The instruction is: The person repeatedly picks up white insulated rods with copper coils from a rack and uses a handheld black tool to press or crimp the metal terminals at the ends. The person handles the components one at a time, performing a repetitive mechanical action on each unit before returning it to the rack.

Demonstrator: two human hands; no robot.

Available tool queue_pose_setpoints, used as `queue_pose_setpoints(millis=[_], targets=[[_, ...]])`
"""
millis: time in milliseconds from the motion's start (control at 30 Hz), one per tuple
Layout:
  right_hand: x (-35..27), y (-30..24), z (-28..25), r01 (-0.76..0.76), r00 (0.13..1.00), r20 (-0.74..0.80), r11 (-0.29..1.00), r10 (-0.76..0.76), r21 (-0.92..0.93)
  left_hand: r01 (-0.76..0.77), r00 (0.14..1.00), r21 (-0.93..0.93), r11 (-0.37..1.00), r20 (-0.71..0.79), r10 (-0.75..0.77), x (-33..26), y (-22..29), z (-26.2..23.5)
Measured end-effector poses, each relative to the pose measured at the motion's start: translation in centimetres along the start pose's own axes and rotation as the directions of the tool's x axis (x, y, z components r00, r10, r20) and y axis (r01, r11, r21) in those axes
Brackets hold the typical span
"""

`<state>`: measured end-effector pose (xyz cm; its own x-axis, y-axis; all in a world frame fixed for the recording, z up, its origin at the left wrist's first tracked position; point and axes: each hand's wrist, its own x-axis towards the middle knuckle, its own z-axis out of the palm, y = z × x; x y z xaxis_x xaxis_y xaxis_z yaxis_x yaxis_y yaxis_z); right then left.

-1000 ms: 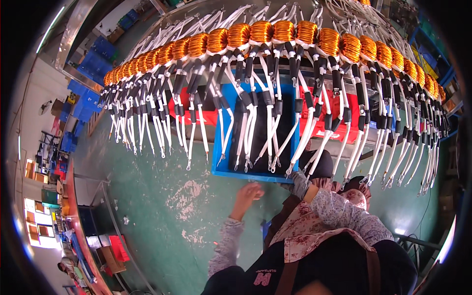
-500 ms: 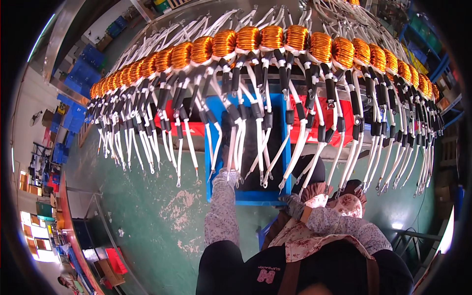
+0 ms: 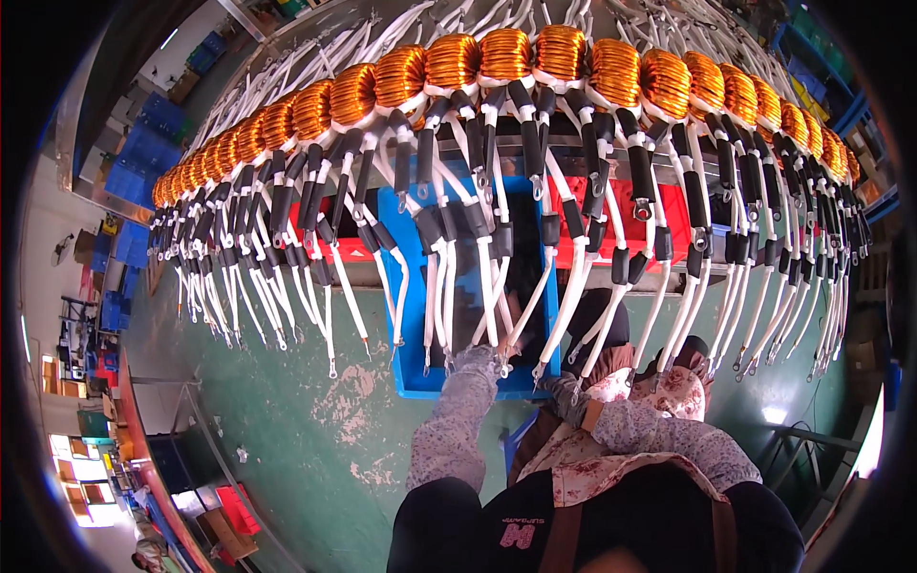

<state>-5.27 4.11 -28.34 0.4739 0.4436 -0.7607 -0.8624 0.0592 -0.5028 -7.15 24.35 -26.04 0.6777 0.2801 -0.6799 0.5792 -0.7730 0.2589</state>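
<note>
A long row of copper-wound coils (image 3: 535,57) hangs overhead on a rack, each one trailing black-sleeved, white-insulated leads (image 3: 449,286) that dangle freely, so the wire ends fall within arm's reach of the person standing below. A blue bin (image 3: 406,315) sits directly under the middle coils, with red bins (image 3: 659,215) to either side of it, seemingly placed to take whatever comes off the leads.

The left hand (image 3: 475,360), gloved in grey, reaches up to the tips of the central leads, just at the bin's near rim; its fingers lie among the wire ends, but whether they are closed on one cannot be told. The right hand (image 3: 564,393), also gloved, sits lower and to the right, near the bottom end of a white lead that hangs just above it; its grip is likewise hidden. The leads nearest both hands lie straight above the fingers, the coils higher still.
</note>
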Motion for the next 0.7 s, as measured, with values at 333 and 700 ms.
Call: queue_pose_setpoints(millis=[333,700], targets=[[0.8,-0.5,-0.2,-0.065,0.998,0.003,0.998,0.065,-0.027,-0.7,0.673,-0.047,0.712,-0.375,0.637,1.4,-5.0,-2.3],[0.0,-0.9,0.3,-0.082,0.994,-0.072,0.996,0.08,-0.028,-0.524,0.803,0.241,0.817,-0.178,0.568,3.9,-2.5,-0.8]])
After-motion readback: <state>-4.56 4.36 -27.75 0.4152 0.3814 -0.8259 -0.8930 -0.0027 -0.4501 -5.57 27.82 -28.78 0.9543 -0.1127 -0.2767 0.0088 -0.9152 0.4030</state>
